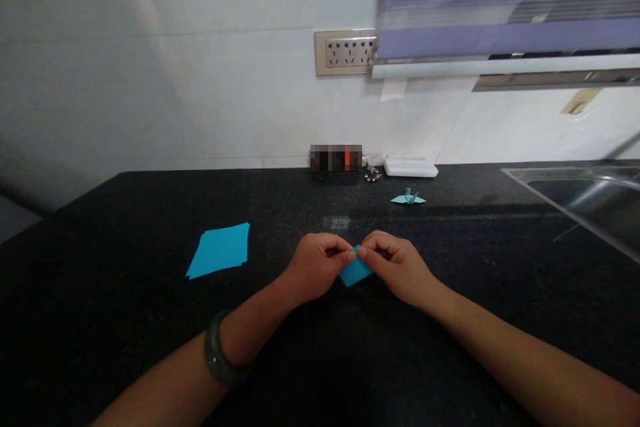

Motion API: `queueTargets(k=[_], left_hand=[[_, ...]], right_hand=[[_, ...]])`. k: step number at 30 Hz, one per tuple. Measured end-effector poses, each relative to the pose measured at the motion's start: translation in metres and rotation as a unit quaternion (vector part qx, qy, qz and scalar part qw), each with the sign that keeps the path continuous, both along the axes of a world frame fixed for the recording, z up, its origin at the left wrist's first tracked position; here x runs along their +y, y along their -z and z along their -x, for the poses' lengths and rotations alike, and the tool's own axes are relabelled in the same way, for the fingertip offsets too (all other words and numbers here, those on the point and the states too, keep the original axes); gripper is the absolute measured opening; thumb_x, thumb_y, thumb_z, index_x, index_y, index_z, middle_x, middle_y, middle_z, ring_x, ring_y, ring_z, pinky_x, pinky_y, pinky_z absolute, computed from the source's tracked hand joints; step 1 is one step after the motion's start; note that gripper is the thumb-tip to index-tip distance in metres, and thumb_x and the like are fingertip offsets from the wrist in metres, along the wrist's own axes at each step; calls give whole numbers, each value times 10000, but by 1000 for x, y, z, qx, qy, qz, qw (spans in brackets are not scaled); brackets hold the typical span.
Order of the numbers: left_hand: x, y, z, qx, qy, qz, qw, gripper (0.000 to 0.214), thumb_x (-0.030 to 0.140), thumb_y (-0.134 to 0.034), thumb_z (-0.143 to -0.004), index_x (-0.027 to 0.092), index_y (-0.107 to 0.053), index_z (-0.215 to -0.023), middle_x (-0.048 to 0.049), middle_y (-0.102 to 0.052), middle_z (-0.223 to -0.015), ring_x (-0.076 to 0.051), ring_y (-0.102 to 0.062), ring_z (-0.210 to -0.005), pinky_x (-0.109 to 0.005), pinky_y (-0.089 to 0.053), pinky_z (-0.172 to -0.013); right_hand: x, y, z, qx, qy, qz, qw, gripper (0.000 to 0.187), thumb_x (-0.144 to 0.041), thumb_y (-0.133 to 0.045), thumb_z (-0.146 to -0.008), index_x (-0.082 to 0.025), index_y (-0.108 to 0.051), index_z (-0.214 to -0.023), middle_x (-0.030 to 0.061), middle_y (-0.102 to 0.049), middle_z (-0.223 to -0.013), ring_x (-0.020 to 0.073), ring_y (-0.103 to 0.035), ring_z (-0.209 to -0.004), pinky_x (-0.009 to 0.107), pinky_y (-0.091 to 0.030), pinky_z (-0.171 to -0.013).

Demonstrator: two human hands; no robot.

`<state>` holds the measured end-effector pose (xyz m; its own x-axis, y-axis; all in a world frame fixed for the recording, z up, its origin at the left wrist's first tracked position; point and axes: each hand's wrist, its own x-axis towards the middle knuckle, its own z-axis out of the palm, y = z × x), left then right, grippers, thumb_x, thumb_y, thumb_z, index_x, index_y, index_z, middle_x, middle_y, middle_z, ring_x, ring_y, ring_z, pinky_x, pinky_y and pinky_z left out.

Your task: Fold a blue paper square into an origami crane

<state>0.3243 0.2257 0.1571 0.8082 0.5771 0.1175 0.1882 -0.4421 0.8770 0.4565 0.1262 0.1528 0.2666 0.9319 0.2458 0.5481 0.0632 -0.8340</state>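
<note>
Between my two hands is a small folded piece of blue paper [355, 272], one corner pointing toward me. My left hand [320, 265] pinches its upper left edge between thumb and fingers. From the other side my right hand [399, 265] pinches the upper right edge, its thumb close to the left thumb. The fingers partly cover the paper's top. Off to the left lies a loose stack of blue paper sheets [220, 250]. A light blue origami crane [408, 199] rests on the counter beyond my right hand.
The dark counter [150, 347] meets a white tiled wall. Along it stand a phone-like dark block [336, 159], blurred out, a beaded band [373, 175] and a white case [411, 167]. A metal sink [590, 193] is at right. A socket panel [347, 52] is on the wall.
</note>
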Motion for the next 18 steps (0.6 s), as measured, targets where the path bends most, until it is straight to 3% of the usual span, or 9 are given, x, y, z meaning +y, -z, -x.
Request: queueTargets(k=[18], left_hand=[[10,-7,1,-30,-30,55,998,201,295,-559,-684,103,-613,-702,-40,-604,-637,-115,-524,-578,-230,-422,-541]], right_hand=[[-4,2,-8,-25,1,-20,999,112,-179,-474,-746,-168,-541,-658,16,-540,-682,118,-490,-631,242,-383,-570]])
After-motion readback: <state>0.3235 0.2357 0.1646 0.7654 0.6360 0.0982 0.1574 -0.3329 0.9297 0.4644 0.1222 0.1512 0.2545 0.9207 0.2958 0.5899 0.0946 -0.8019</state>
